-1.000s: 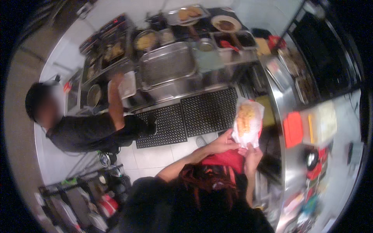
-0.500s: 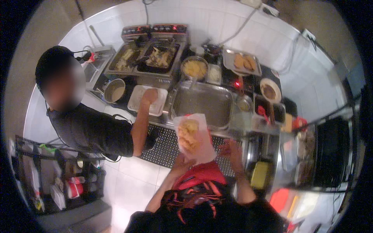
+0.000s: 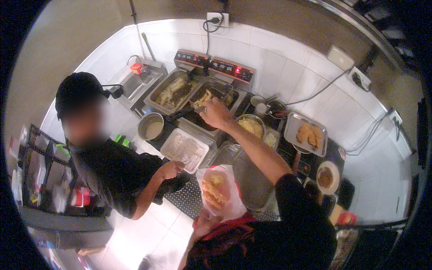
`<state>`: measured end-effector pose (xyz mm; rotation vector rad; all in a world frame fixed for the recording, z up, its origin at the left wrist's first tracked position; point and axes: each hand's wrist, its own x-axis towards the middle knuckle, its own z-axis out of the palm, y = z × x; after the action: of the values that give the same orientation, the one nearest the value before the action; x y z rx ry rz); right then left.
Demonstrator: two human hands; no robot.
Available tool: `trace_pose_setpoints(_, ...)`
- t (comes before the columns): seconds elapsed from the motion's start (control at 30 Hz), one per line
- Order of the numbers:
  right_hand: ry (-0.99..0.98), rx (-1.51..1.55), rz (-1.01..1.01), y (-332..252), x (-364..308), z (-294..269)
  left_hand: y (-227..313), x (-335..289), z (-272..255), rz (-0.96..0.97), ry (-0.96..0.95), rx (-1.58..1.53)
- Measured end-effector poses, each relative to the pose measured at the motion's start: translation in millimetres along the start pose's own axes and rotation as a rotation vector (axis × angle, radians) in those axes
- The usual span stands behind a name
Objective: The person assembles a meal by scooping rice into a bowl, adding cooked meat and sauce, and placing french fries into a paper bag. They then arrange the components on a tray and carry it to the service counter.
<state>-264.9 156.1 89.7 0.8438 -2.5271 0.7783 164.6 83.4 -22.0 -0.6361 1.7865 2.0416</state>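
Note:
My left hand (image 3: 208, 223) grips the underside of a red basket (image 3: 238, 190) lined with white paper (image 3: 232, 176). On the paper lie golden fried pieces (image 3: 213, 194) and a pale yellow mound. Stretched out over the right fryer basin (image 3: 210, 122), my right hand (image 3: 216, 113) has its fingers closed at the near edge of a wire fry basket (image 3: 223, 92). Fried pieces (image 3: 206, 96) lie in that basket, right beside the fingertips. What the fingers hold is too small to make out.
A co-worker (image 3: 112, 168) stands at left, one hand by a white tray (image 3: 198, 167). The left fryer basin (image 3: 158, 104) holds frying food. A pot (image 3: 150, 127), a bowl of yellow food (image 3: 262, 126), a steel tray (image 3: 294, 120) with fried pieces and a sauce bowl (image 3: 333, 179) surround the counter.
My right hand has gone from beside the red basket up to the right fryer. The co-worker's hand has drawn back to the white tray's near edge. The view has shifted.

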Motion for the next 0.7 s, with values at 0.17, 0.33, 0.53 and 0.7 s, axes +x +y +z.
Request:
trace_pose_setpoints(0.17, -0.24, -0.024, 0.088, 41, 31, 43, 26, 15, 13, 0.004, 0.047, -0.015)
trace_pose_setpoints(0.33, -0.325, -0.11, 0.222, 42, 61, 20, 21, 27, 7, 0.074, 0.009, -0.131)
trace_pose_setpoints(0.53, -0.252, -0.023, 0.368, 98, 109, -9, 52, 39, -14, 0.056, -0.083, -0.043)
trace_pose_setpoints(0.7, -0.561, -0.027, 0.525, 137, 114, -11, 66, 50, -31, 0.188, -0.201, 0.051)
